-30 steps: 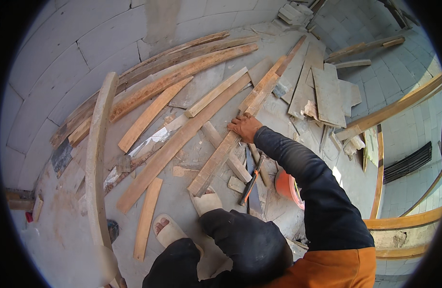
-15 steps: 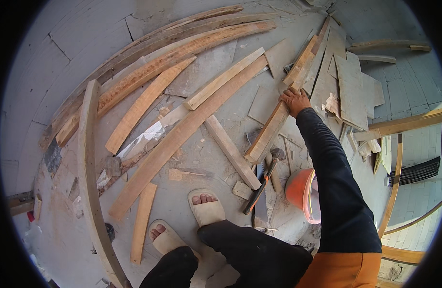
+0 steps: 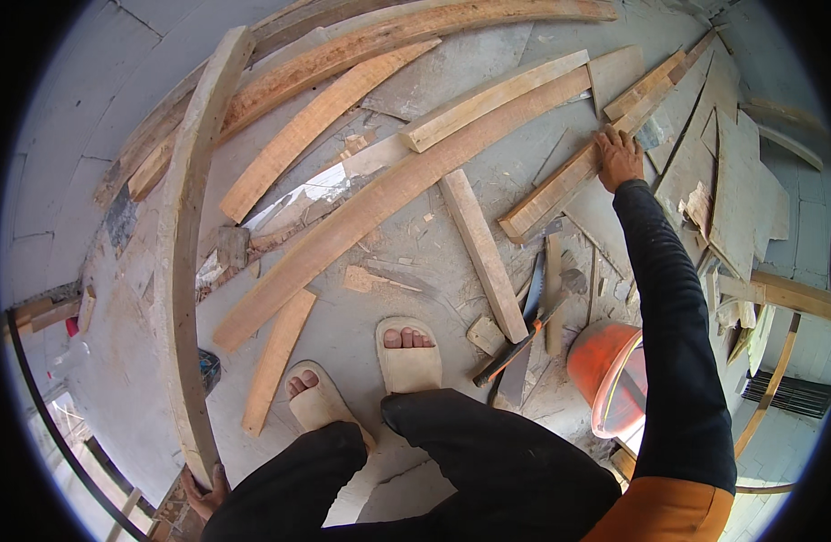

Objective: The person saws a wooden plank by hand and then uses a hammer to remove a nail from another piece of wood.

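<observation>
At the lower left my left hand (image 3: pixel 205 495) grips the near end of a long timber beam (image 3: pixel 182 253), which rises along the left side of the view. Fingers show on both sides of that end. Far to the right, my right hand (image 3: pixel 620 158) reaches out with its fingers bent over a shorter wooden beam (image 3: pixel 553 194) lying at a slant. Nearer me, a hammer (image 3: pixel 524 345) with a black and orange handle lies across a hand saw (image 3: pixel 515 375). An orange bucket (image 3: pixel 589 361) stands below my right forearm.
Long planks (image 3: pixel 379 217) and a crossing wooden batten (image 3: pixel 484 257) lie over the middle of the floor. More timbers (image 3: pixel 388 54) line the far wall. Broken boards (image 3: pixel 736 194) are piled at the right. Wood scraps lie around my sandalled feet (image 3: pixel 409 357).
The view has shifted, so the floor things appear farther left or right and the bucket lower. My left hand has come into view at the long beam's end. My right hand stays on its beam.
</observation>
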`<state>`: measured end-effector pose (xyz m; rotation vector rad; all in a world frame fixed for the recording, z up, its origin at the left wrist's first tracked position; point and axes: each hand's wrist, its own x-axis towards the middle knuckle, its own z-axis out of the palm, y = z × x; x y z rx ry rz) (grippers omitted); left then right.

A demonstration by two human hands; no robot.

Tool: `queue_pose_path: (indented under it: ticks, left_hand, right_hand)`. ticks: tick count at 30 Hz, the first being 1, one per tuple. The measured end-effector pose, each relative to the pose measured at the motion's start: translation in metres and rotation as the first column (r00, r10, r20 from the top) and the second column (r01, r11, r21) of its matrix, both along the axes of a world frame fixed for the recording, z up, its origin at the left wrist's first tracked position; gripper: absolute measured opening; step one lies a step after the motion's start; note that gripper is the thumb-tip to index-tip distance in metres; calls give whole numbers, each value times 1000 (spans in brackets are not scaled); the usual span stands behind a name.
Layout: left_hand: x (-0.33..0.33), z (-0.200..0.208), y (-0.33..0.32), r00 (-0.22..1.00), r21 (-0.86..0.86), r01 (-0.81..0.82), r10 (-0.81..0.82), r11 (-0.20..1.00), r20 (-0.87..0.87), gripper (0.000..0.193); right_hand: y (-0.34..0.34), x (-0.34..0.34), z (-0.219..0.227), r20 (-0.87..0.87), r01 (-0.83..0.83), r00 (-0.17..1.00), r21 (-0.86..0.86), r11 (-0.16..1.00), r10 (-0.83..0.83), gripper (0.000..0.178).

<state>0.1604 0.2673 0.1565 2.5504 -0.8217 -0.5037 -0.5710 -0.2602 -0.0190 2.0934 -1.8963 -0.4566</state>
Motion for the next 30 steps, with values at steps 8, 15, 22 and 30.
queue_pose_path:
  ticks: [8, 15, 22, 30]
  left_hand:
    - [70, -162, 26, 849, -284, 426, -271, 859, 453, 61]
    - [-77, 21, -68, 961, 13, 144, -142, 990, 239, 77]
    - [-60, -19, -60, 981, -158, 173, -185, 972, -63, 90]
    - [-58, 19, -75, 968, -216, 148, -187, 965, -169, 85]
  right_hand:
    - [101, 203, 10, 555, -222, 830, 237, 946, 55, 82]
    - [116, 240, -20, 514, -200, 851, 499, 843, -102, 45]
    - [122, 303, 21, 671, -486, 691, 156, 860, 269, 67]
    - [133, 417, -18, 506, -680, 699, 250, 689, 506, 68]
